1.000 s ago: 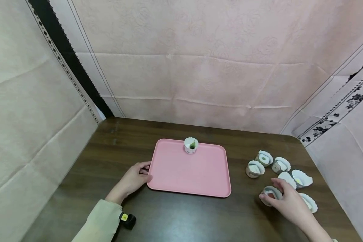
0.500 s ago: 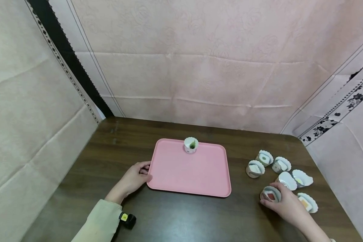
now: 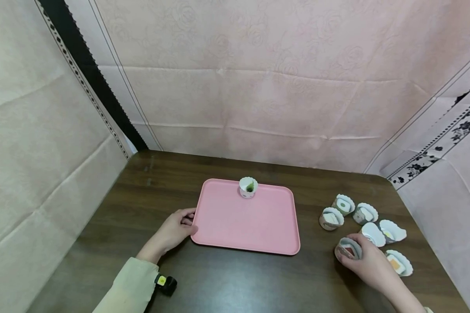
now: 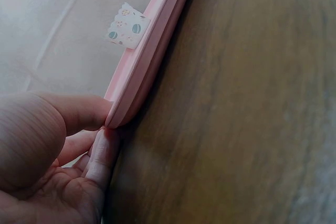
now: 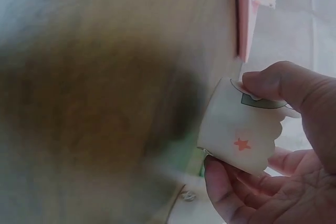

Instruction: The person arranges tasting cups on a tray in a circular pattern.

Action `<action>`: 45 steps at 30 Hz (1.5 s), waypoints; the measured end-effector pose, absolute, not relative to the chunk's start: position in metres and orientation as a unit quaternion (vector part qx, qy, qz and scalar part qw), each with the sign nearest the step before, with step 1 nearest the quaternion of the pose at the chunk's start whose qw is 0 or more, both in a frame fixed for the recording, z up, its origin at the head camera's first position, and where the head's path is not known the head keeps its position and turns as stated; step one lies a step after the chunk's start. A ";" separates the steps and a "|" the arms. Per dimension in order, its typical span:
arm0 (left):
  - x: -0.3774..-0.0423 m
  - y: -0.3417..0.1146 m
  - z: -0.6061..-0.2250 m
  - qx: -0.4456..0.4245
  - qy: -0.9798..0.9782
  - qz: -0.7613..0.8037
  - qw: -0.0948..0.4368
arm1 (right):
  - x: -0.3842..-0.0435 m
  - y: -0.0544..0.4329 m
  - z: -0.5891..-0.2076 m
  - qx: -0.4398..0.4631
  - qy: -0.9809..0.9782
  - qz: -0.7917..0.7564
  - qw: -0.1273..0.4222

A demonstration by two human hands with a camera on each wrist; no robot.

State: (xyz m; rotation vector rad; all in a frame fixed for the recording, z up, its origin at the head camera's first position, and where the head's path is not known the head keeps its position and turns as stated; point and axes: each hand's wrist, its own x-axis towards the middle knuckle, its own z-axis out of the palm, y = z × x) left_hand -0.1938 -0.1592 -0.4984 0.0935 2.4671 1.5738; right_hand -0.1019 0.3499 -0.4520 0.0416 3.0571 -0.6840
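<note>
My left hand pinches the left edge of a pink tray, its fingers at the rim. On the tray's far edge stands a small white paper baking cup with something green inside. At the right, my right hand holds another baking cup between thumb and fingers. A reddish piece shows inside it. Seen from the right wrist, this held cup is tilted and bears an orange star. Whether its base touches the table cannot be told.
Several more scalloped baking cups stand around my right hand, including one at the left, one at the back and one with a yellow piece. The brown table meets pale hanging cloth at its back edge.
The right hand has closed round the cup with the reddish piece, tilting it and shifting it slightly left and away. The left hand and tray have stayed put.
</note>
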 end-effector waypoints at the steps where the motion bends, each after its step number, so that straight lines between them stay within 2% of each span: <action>1: -0.194 -0.159 -0.498 0.032 0.838 0.534 0.107 | -0.103 0.348 -0.451 0.012 0.975 -0.221 0.002; 8: -0.194 -0.160 -0.498 0.032 0.840 0.531 0.105 | -0.114 0.329 -0.441 -0.010 0.973 -0.229 -0.038; 23: -0.193 -0.161 -0.495 0.034 0.839 0.534 0.104 | -0.152 0.288 -0.441 -0.064 0.954 -0.289 -0.052; 38: -0.193 -0.159 -0.495 0.034 0.841 0.530 0.102 | -0.191 0.238 -0.447 -0.050 0.938 -0.342 0.001; 45: -0.193 -0.158 -0.497 0.025 0.840 0.531 0.105 | -0.205 0.222 -0.455 -0.069 0.934 -0.350 0.000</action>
